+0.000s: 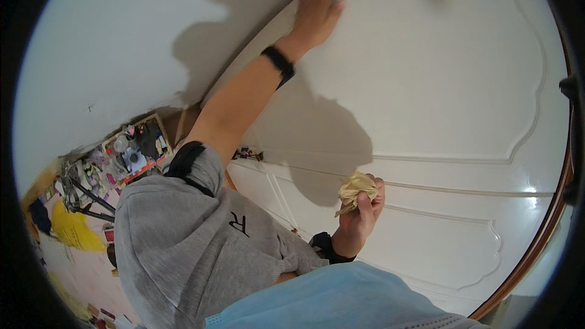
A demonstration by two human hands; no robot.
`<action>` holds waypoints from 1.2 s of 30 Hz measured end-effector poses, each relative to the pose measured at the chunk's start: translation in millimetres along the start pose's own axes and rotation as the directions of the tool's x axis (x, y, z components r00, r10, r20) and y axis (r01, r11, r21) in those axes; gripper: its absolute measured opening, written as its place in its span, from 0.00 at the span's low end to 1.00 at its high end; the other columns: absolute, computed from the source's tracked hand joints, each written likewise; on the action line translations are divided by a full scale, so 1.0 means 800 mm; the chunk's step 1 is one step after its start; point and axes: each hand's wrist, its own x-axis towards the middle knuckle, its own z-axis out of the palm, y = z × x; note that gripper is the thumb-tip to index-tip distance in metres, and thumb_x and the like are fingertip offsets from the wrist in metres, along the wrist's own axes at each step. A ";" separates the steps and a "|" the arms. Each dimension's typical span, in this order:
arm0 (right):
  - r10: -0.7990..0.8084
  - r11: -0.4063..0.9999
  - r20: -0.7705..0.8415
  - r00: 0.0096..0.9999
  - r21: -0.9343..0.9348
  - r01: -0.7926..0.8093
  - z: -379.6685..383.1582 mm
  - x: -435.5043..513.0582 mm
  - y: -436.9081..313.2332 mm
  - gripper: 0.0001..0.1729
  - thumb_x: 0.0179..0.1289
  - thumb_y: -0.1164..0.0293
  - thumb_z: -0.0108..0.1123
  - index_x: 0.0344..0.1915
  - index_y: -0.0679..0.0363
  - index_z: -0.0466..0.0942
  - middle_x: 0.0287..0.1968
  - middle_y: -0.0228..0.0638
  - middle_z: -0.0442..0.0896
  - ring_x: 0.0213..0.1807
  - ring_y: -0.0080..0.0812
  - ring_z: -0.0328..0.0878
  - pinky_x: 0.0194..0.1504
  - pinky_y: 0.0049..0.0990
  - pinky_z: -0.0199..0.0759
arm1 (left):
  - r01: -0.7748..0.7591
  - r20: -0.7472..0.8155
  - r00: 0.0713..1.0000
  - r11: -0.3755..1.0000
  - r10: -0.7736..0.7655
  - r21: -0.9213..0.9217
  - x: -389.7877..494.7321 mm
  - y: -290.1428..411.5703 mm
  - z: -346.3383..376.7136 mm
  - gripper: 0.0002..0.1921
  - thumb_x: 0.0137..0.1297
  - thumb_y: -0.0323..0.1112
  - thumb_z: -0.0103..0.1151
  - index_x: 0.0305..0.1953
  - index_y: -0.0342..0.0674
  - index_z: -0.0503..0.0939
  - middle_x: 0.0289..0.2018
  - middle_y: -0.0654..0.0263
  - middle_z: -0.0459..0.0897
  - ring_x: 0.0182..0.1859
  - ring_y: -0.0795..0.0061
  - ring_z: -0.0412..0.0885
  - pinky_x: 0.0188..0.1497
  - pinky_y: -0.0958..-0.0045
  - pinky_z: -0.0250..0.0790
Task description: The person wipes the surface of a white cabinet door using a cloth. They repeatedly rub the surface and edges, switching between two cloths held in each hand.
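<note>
My left hand [317, 11] reaches up to the top of the view. It lies flat near the edge of a white door-like panel [438, 82] with raised moulding, where the panel meets the wall. The fingers look close together and the thumb stands apart; the tips are slightly blurred, and no object shows in this hand. Lower down, my right hand [365, 217] holds a crumpled beige cloth [357, 188] between thumb and fingers, in front of the panel. Black bands circle both wrists.
A plain pale wall [114, 45] rises at the left. Below it, a cluttered shelf or tabletop [132, 151] bears small items, with a yellow bag [75, 226] nearby. Brown wooden trim [525, 262] borders the panel's right side. A blue face mask [329, 297] covers the bottom of the view.
</note>
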 end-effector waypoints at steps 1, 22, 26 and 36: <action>0.005 1.000 -0.012 1.000 -0.017 -0.005 -0.001 0.000 0.000 0.14 0.66 0.73 0.66 0.45 0.64 0.71 0.41 0.35 0.75 0.40 0.27 0.75 0.40 0.25 0.73 | 0.092 0.035 0.995 0.992 -0.096 0.089 -0.013 -0.013 0.002 0.39 0.76 0.47 0.50 0.77 0.32 0.48 0.77 0.41 0.52 0.79 0.42 0.48 0.80 0.44 0.34; -0.060 0.994 -0.098 0.993 0.082 0.068 -0.022 -0.016 0.016 0.16 0.66 0.73 0.69 0.49 0.66 0.74 0.46 0.35 0.79 0.45 0.25 0.78 0.48 0.25 0.74 | -0.429 0.190 0.887 0.903 0.421 0.000 0.066 0.130 0.043 0.43 0.76 0.45 0.55 0.77 0.24 0.45 0.77 0.38 0.48 0.80 0.42 0.44 0.82 0.45 0.32; -0.040 0.995 -0.176 0.984 0.085 0.055 -0.017 -0.019 0.016 0.16 0.65 0.73 0.70 0.47 0.64 0.74 0.45 0.34 0.78 0.44 0.24 0.77 0.47 0.24 0.73 | -0.586 0.121 0.787 0.795 0.605 -0.158 0.026 0.214 0.056 0.40 0.67 0.52 0.58 0.74 0.35 0.61 0.68 0.49 0.69 0.71 0.49 0.65 0.73 0.48 0.56; -0.049 0.994 -0.211 0.976 0.081 0.068 -0.016 -0.015 0.016 0.13 0.64 0.73 0.68 0.43 0.63 0.73 0.42 0.35 0.76 0.41 0.26 0.77 0.43 0.25 0.76 | -0.547 0.410 0.669 0.784 0.620 -0.294 -0.242 0.085 0.000 0.23 0.58 0.29 0.63 0.57 0.38 0.81 0.52 0.61 0.84 0.63 0.56 0.76 0.67 0.55 0.66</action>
